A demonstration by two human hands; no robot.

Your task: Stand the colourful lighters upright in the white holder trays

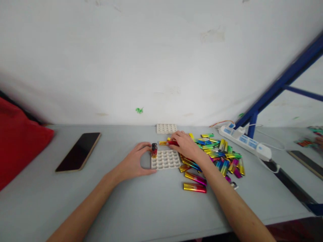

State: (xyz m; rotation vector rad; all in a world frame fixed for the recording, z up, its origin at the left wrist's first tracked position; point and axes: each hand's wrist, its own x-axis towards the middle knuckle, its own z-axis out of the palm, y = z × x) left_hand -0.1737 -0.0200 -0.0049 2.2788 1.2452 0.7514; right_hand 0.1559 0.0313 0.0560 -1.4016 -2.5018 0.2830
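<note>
A white tray with rows of holes [166, 160] lies on the grey table, and two dark-topped lighters [154, 151] stand upright in its back left corner. My left hand [135, 161] is curved around the tray's left side, thumb and fingers apart, its fingertips beside the standing lighters. Behind the tray's right part, my right hand [183, 144] has its fingers on a yellow-and-red lighter [172, 143] that lies level and points left. Many shiny multicoloured lighters [217, 153] are heaped to the right, partly under my right forearm.
A second holed tray [166, 128] lies near the wall. On the left are a dark phone [79, 151] and red cloth [22, 141]. At right are a white power strip [246, 143] with cables, a blue metal frame [285, 79] and another person's hand [319, 139].
</note>
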